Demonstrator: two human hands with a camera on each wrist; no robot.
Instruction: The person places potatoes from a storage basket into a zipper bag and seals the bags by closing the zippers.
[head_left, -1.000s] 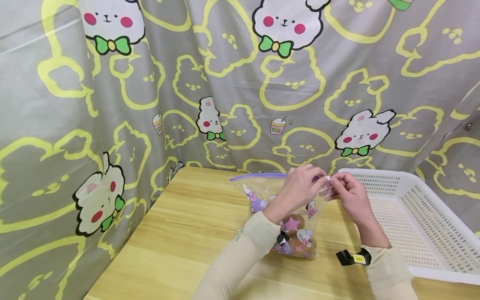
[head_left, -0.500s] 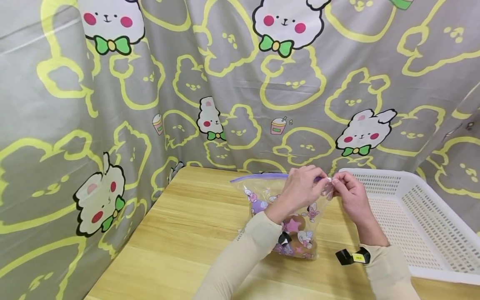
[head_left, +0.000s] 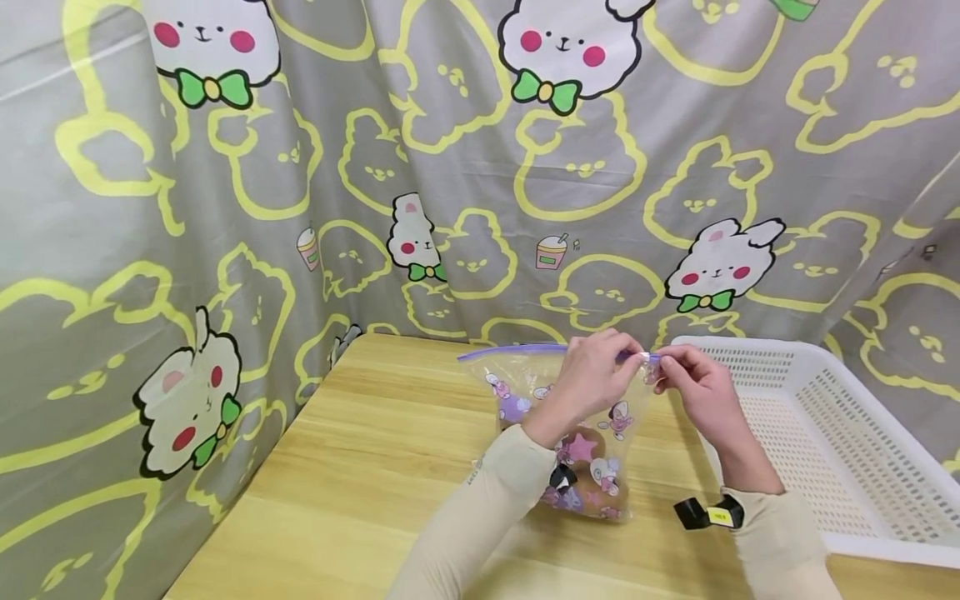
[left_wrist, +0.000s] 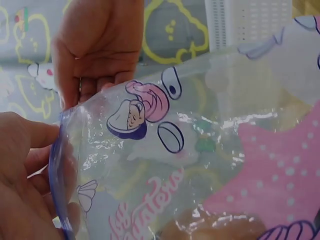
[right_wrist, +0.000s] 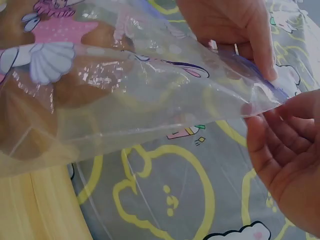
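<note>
A clear zip bag (head_left: 617,450) printed with pink and purple cartoon figures stands on the wooden table. Brown rounded things (right_wrist: 95,65) show through its lower part; their kind cannot be told. Along its top runs a purple zip strip (head_left: 510,350). My left hand (head_left: 600,371) pinches this strip near its right end between thumb and fingers, as the left wrist view also shows. At the bag's top right corner, my right hand (head_left: 701,387) pinches the tip. A short piece of strip with a small whitish spot lies between the two hands.
A white perforated plastic basket (head_left: 813,367) stands on the right of the table (head_left: 360,467), just beyond the right forearm. Behind and to the left hangs a grey curtain (head_left: 480,183) with yellow and white cartoon animals. A black strap sits at the right wrist.
My left hand has slid slightly left along the strip, so more purple shows between the hands. My right hand stays at the corner. The head view has shifted a little.
</note>
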